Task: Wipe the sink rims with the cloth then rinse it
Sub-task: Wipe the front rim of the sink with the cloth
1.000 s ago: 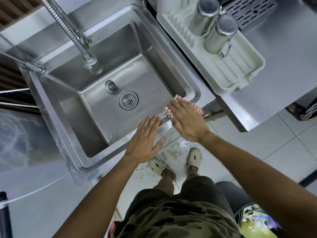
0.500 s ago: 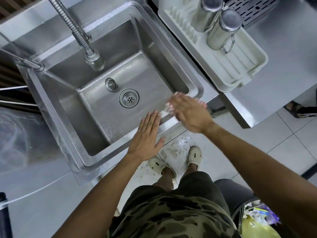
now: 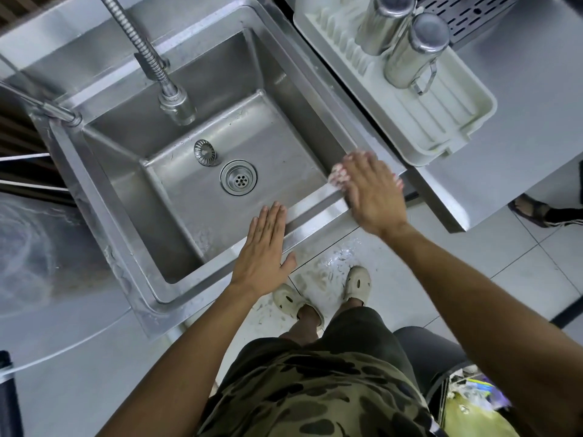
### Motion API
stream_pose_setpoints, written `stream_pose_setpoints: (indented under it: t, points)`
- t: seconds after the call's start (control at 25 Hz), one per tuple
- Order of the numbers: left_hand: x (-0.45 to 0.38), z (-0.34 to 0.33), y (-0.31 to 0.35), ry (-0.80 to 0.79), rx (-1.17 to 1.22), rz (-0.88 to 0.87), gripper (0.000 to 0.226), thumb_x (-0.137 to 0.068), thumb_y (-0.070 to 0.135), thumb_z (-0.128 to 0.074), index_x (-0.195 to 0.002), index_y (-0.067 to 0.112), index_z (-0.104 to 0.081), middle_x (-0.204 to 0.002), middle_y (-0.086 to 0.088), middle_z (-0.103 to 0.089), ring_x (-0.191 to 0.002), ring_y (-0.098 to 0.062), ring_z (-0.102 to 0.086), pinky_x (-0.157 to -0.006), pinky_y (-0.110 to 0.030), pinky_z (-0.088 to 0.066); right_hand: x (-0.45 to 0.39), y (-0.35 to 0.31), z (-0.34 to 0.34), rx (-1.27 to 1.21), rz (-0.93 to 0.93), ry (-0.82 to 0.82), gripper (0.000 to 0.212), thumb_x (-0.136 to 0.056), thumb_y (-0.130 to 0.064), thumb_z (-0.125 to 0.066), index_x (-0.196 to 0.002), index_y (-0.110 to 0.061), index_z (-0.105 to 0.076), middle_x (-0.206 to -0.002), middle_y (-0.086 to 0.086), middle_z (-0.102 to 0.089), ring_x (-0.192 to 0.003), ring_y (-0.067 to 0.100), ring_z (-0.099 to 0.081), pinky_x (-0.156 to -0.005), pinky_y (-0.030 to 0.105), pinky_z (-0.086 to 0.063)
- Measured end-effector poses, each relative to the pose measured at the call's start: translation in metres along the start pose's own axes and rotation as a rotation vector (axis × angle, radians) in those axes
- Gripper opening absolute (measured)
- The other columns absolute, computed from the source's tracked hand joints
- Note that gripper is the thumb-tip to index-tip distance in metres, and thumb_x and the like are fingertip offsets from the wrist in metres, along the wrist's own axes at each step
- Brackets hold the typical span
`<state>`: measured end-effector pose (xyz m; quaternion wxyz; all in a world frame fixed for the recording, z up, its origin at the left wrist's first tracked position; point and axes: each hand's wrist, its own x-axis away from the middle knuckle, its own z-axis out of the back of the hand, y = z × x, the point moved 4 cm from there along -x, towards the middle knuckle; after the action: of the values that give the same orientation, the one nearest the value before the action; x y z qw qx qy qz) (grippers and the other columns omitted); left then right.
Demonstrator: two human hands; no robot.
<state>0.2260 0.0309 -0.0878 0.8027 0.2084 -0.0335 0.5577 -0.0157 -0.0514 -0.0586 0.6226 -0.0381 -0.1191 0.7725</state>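
A steel sink [image 3: 318, 203] fills the middle of the view, with a drain and a loose strainer in its basin. My right hand [image 3: 372, 190] presses flat on a pink-and-white checked cloth [image 3: 337, 177] at the sink's near right corner; only the cloth's edges show past my fingers. My left hand [image 3: 263, 250] lies flat, fingers together, on the sink's front rim, left of the cloth and apart from it.
A flexible spring faucet [image 3: 175, 100] hangs over the basin's back. A white dish rack [image 3: 441, 121] with two steel cups [image 3: 413, 48] stands on the counter to the right. Another person's sandalled foot [image 3: 533, 211] is at the far right. My feet stand below on wet tiles.
My right hand slid the cloth along the rim toward the sink's right corner. My left hand stayed flat on the front rim.
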Motion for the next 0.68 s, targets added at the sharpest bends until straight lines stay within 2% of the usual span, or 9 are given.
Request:
stream_pose_setpoints:
  t: [0.08, 0.16, 0.2, 0.28, 0.36, 0.4, 0.48, 0.56, 0.68]
  points:
    - [0.000, 0.001, -0.001, -0.011, 0.027, -0.005, 0.095, -0.094, 0.043, -0.049, -0.164, 0.008, 0.005, -0.173, -0.010, 0.008, -0.160, -0.025, 0.012, -0.128, -0.037, 0.010, -0.003, 0.015, 0.002, -0.024, -0.211, 0.074, 0.058, -0.110, -0.034, -0.022, -0.162, -0.010, -0.028, -0.170, 0.012, -0.021, -0.158, 0.033, -0.012, -0.129, 0.049, -0.010]
    - [0.000, 0.001, -0.001, -0.006, 0.045, 0.002, 0.094, -0.094, 0.043, -0.048, -0.164, 0.007, 0.004, -0.174, -0.011, 0.006, -0.160, -0.025, 0.011, -0.129, -0.038, 0.007, 0.001, -0.023, -0.007, -0.065, -0.343, 0.124, 0.058, -0.110, -0.035, -0.021, -0.161, -0.006, -0.029, -0.169, 0.015, -0.022, -0.158, 0.035, -0.014, -0.129, 0.048, -0.008]
    - [0.000, 0.001, -0.002, 0.003, 0.057, 0.013, 0.094, -0.093, 0.043, -0.047, -0.164, 0.007, 0.003, -0.174, -0.011, 0.005, -0.160, -0.025, 0.010, -0.130, -0.039, 0.005, 0.007, -0.056, -0.015, -0.066, -0.316, 0.089, 0.059, -0.110, -0.035, -0.021, -0.160, -0.005, -0.030, -0.168, 0.017, -0.023, -0.158, 0.035, -0.015, -0.129, 0.049, -0.009]
    - [0.002, 0.001, -0.003, 0.022, 0.095, 0.040, 0.094, -0.094, 0.043, -0.047, -0.164, 0.007, 0.003, -0.174, -0.011, 0.005, -0.160, -0.024, 0.010, -0.130, -0.040, 0.003, 0.026, -0.106, -0.033, -0.044, -0.076, -0.033, 0.059, -0.110, -0.037, -0.019, -0.160, -0.008, -0.032, -0.168, 0.014, -0.026, -0.157, 0.034, -0.018, -0.128, 0.049, -0.014]
    - [0.006, -0.001, -0.008, 0.030, 0.091, 0.055, 0.092, -0.095, 0.044, -0.045, -0.164, 0.007, 0.005, -0.173, -0.011, 0.007, -0.160, -0.023, 0.012, -0.130, -0.040, 0.003, 0.023, -0.091, -0.029, -0.038, 0.119, -0.074, 0.056, -0.109, -0.035, -0.025, -0.157, -0.011, -0.040, -0.164, 0.013, -0.036, -0.154, 0.034, -0.029, -0.125, 0.049, -0.024]
    - [0.008, -0.001, -0.010, 0.029, 0.066, 0.047, 0.091, -0.096, 0.045, -0.042, -0.164, 0.007, 0.004, -0.173, -0.011, 0.007, -0.160, -0.023, 0.012, -0.130, -0.040, 0.003, 0.013, -0.062, -0.021, -0.053, 0.125, -0.040, 0.053, -0.108, -0.032, -0.030, -0.155, -0.010, -0.043, -0.161, 0.014, -0.041, -0.150, 0.036, -0.034, -0.123, 0.049, -0.028]
    - [0.010, -0.002, -0.011, 0.022, 0.028, 0.034, 0.089, -0.096, 0.048, -0.036, -0.164, 0.007, 0.003, -0.174, -0.010, 0.006, -0.160, -0.024, 0.012, -0.130, -0.041, 0.002, -0.006, 0.003, -0.001, -0.035, -0.002, 0.014, 0.056, -0.108, -0.030, -0.031, -0.158, -0.005, -0.036, -0.165, 0.017, -0.033, -0.153, 0.037, -0.028, -0.126, 0.049, -0.022]
    - [0.009, -0.001, -0.011, 0.003, 0.017, 0.032, 0.088, -0.096, 0.050, -0.033, -0.165, 0.008, 0.003, -0.174, -0.009, 0.005, -0.160, -0.024, 0.012, -0.130, -0.041, 0.004, -0.011, 0.038, 0.010, -0.001, -0.140, 0.043, 0.062, -0.109, -0.034, -0.022, -0.162, -0.002, -0.020, -0.170, 0.019, -0.016, -0.158, 0.035, -0.012, -0.130, 0.046, -0.005]
    - [0.010, -0.002, -0.011, 0.015, 0.017, 0.036, 0.086, -0.095, 0.050, -0.033, -0.165, 0.010, -0.003, -0.174, -0.007, 0.001, -0.160, -0.023, 0.009, -0.130, -0.041, 0.003, -0.005, -0.013, -0.007, -0.013, -0.296, 0.082, 0.066, -0.108, -0.037, -0.019, -0.162, 0.001, -0.018, -0.170, 0.022, -0.013, -0.158, 0.037, -0.009, -0.129, 0.049, -0.003]
